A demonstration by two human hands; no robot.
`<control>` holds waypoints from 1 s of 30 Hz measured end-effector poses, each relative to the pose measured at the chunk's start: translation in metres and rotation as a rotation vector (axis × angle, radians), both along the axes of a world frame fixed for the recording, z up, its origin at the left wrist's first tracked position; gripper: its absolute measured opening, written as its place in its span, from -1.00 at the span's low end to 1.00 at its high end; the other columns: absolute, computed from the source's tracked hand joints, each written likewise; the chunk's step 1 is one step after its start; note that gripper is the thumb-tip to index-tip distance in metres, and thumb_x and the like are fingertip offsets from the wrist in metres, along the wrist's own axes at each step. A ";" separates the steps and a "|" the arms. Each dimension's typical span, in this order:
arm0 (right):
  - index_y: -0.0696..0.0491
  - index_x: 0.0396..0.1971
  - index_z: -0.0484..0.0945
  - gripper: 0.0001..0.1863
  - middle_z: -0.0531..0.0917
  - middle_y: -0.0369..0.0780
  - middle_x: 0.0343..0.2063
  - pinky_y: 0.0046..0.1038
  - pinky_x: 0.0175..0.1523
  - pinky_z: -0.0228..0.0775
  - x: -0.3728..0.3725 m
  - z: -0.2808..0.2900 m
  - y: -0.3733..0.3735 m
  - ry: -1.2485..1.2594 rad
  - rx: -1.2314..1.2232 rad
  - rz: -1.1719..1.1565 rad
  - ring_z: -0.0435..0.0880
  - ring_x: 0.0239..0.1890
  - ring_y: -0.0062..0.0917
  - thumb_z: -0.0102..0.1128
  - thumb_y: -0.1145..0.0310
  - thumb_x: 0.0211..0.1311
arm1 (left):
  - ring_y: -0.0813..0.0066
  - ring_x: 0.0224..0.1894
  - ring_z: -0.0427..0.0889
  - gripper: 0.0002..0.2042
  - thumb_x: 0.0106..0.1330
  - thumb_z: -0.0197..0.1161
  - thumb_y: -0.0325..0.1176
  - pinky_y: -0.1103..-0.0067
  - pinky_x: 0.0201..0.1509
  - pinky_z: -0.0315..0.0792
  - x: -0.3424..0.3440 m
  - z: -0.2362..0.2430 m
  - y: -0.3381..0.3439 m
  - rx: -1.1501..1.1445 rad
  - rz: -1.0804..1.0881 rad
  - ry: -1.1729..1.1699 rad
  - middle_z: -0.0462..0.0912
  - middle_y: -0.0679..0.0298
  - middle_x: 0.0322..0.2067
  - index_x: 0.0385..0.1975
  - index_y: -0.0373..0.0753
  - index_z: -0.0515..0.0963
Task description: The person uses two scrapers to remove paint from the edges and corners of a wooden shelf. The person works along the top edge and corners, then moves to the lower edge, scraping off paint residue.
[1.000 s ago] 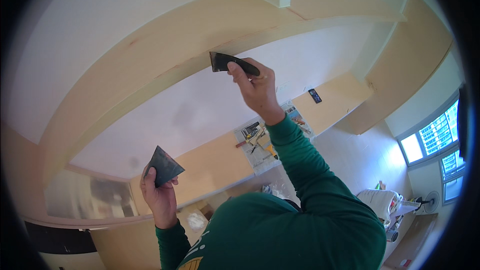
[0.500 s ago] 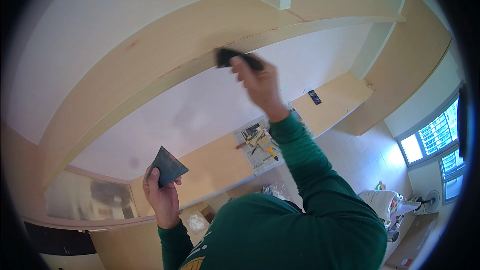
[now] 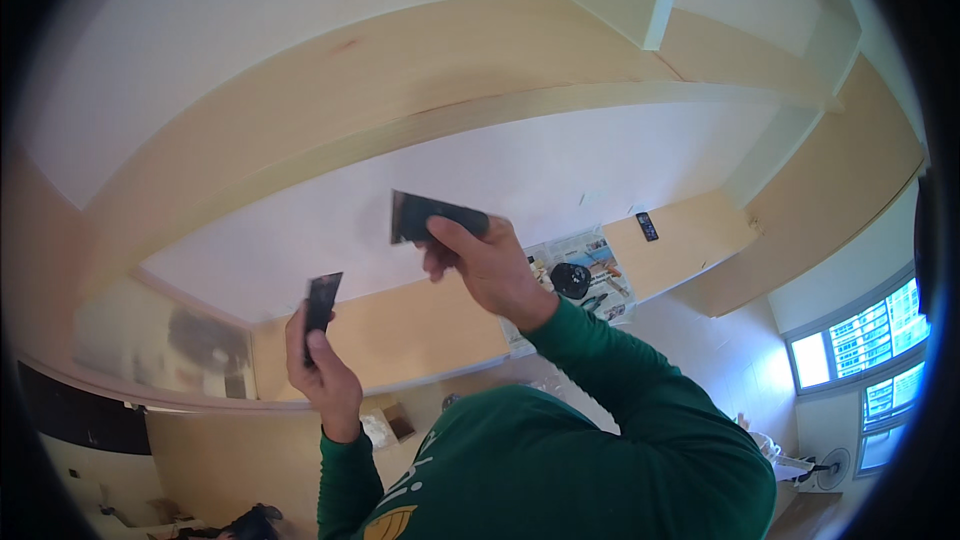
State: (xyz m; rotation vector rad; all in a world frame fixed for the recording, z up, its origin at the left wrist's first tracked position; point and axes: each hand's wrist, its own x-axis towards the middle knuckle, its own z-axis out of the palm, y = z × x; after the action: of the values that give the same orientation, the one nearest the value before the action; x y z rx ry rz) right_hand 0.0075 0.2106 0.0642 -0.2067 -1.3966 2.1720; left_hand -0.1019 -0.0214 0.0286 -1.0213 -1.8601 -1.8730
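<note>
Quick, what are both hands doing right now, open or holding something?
Left hand: closed, holding a dark scraper.
Right hand: closed, holding a black scraper.

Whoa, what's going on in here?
Someone in a green top has a tool in each hand. The right hand holds a black scraper, and the left hand grips a dark flat plate. The two tools are apart, and neither touches the long wooden shelf. On the counter, newspaper lies under a black container, with a phone nearby.
</note>
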 end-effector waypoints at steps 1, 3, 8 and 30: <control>0.23 -0.08 0.71 -0.75 0.81 -0.14 -0.23 -0.43 -0.22 0.63 0.009 -0.004 -0.013 -0.004 -0.191 0.037 0.79 -0.32 -0.43 0.26 0.32 0.63 | 0.07 0.15 0.66 -0.64 0.62 0.11 -0.45 0.28 0.30 0.54 -0.007 0.003 0.002 0.037 -0.084 0.210 0.71 -0.04 0.16 0.32 -0.40 0.57; 0.23 -0.04 0.69 -0.76 0.80 -0.14 -0.21 -0.41 -0.21 0.65 0.020 -0.009 -0.035 -0.010 -0.439 0.107 0.79 -0.29 -0.43 0.24 0.33 0.64 | 0.01 0.17 0.62 -0.60 0.52 0.20 -0.47 0.26 0.29 0.53 -0.012 0.009 0.002 -0.111 -0.107 0.475 0.71 -0.02 0.17 0.33 -0.29 0.61; 0.21 -0.02 0.68 -0.76 0.79 -0.12 -0.21 -0.37 -0.20 0.65 0.035 -0.001 -0.060 0.057 -0.528 0.126 0.79 -0.27 -0.42 0.20 0.33 0.64 | -0.03 0.15 0.55 -0.50 0.24 0.47 -0.46 0.20 0.24 0.52 -0.018 0.022 0.014 -0.333 -0.218 0.651 0.67 0.13 0.26 0.24 -0.08 0.73; 0.07 0.27 0.70 -0.36 0.66 -0.16 -0.03 -0.27 -0.12 0.62 -0.032 0.076 -0.015 -0.337 1.712 -1.161 0.65 -0.13 -0.24 0.50 0.61 0.09 | 0.28 0.02 0.74 -0.64 0.78 0.04 -0.17 0.42 0.13 0.57 -0.239 0.165 0.049 -0.155 0.264 0.573 0.79 0.14 -0.01 0.33 -0.06 0.70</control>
State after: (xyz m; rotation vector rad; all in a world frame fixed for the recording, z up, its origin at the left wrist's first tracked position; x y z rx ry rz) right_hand -0.0246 0.1951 0.1403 -0.4997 -2.0051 -0.2549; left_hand -0.3405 0.0277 0.1935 -1.1437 -1.6993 -1.1442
